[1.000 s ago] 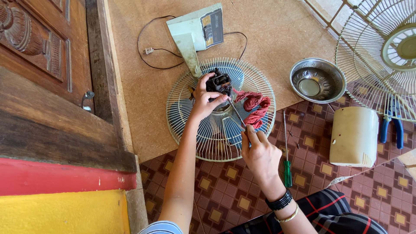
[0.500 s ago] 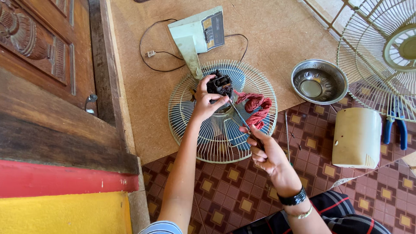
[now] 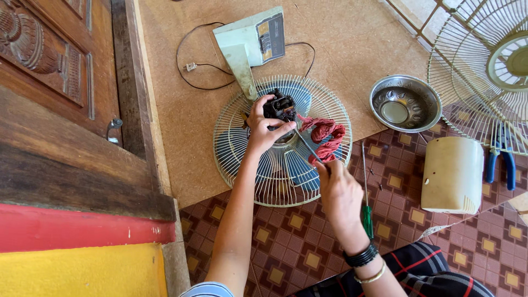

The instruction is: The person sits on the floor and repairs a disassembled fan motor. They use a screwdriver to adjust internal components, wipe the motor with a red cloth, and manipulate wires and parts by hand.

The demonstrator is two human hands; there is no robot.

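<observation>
Black and boxy, the fan motor is held over the centre of a round wire fan guard that lies flat on the floor, partly on a brown mat and partly on patterned tiles. The left hand is wrapped around the motor, its fingers closed on the housing. A screwdriver is gripped in the right hand — fingers curled shut around the handle, which is hidden in the fist — and its thin shaft is angled up towards the motor, the tip meeting it just beside the left thumb.

Blue fan blades are seen beneath the wires of the guard. A bunched red cloth rests on the guard, just right of the screwdriver shaft. A second screwdriver with a green handle lies on the tiles beside the right wrist. Behind the guard, a pale fan base with a control panel stands on the mat, its black cord looped beside it. Further right are placed a steel bowl, a cream motor cover, blue-handled pliers and another wire guard — all well apart from the hands.
</observation>
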